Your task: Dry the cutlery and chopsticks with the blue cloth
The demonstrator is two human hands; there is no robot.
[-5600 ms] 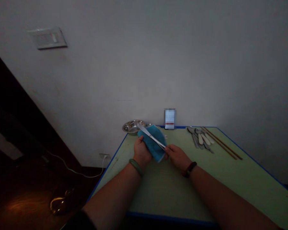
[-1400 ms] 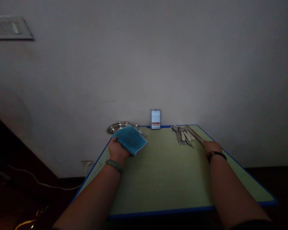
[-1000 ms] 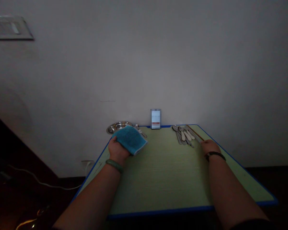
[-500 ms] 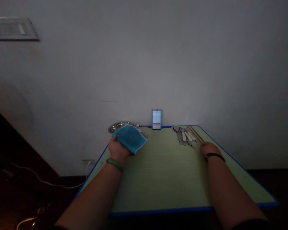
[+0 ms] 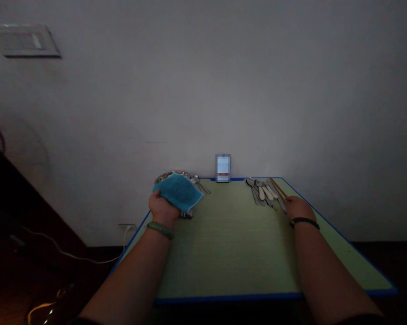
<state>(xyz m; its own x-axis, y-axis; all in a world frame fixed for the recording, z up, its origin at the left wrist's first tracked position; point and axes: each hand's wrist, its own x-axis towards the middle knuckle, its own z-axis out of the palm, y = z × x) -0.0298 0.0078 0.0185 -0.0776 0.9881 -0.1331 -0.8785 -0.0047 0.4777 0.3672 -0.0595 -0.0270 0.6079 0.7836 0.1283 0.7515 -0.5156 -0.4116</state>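
Observation:
A blue cloth (image 5: 180, 192) lies spread over my left hand (image 5: 161, 208), which is closed on its near corner with the thumb on top. Behind the cloth, a round metal dish (image 5: 172, 174) shows only its far rim. Part of a small dark object (image 5: 186, 215) peeks out beneath the cloth; its kind cannot be made out. On the right of the table, my right hand (image 5: 298, 209) is closed round the near ends of wooden chopsticks (image 5: 278, 188). Left of them lies a pile of metal cutlery (image 5: 260, 190), with spoons, forks and some pale handles.
The pale green table (image 5: 233, 253) has a blue edge. A phone (image 5: 223, 168) stands upright at its back, against the wall. Metal utensils (image 5: 203, 186) lie right of the dish. A white cable (image 5: 84, 260) hangs from a wall socket at left.
My left hand and the cloth have shifted slightly left, uncovering part of the dark object below. My right hand stays on the chopsticks. The whole view has moved a little.

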